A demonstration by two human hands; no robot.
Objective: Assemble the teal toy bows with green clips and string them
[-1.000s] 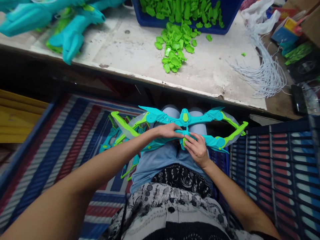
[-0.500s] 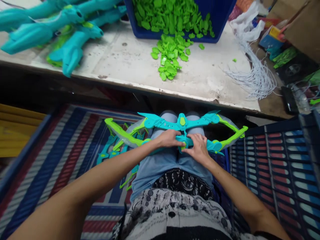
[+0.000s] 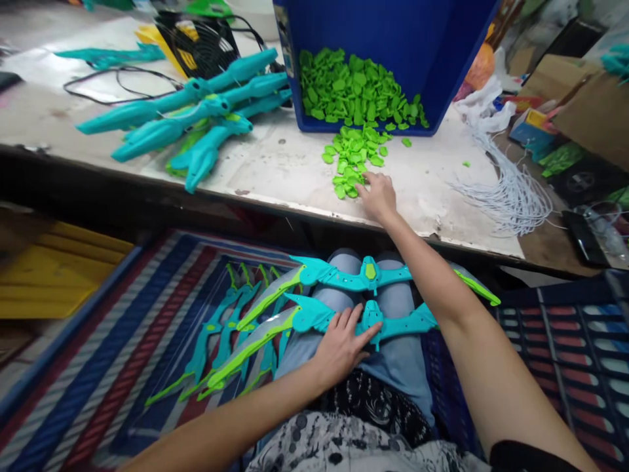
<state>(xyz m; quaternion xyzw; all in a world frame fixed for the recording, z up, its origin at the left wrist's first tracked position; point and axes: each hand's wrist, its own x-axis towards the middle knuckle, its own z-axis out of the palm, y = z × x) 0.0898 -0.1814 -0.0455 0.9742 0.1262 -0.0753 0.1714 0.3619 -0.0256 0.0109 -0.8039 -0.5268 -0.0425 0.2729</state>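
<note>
Two turquoise toy bows with lime-green limbs lie across my lap. The farther bow has a green plastic piece at its middle; on the nearer bow the middle looks turquoise. My left hand lies over the nearer bow with its fingers spread, just left of its middle. Up on the table, my right hand reaches the near end of a pile of small green plastic pieces. Its thumb and forefinger are apart at the pile's right side, and I see no piece held between them.
A tipped blue bin spills green pieces onto the white table. Turquoise bow parts and a black fan are at left, white strings at right. More bows lie on striped cloth; a dark crate stands right.
My right hand has left the nearer bow and moved up to the green pieces. The left hand has opened out flat on that bow. The view has shifted, showing more of the table.
</note>
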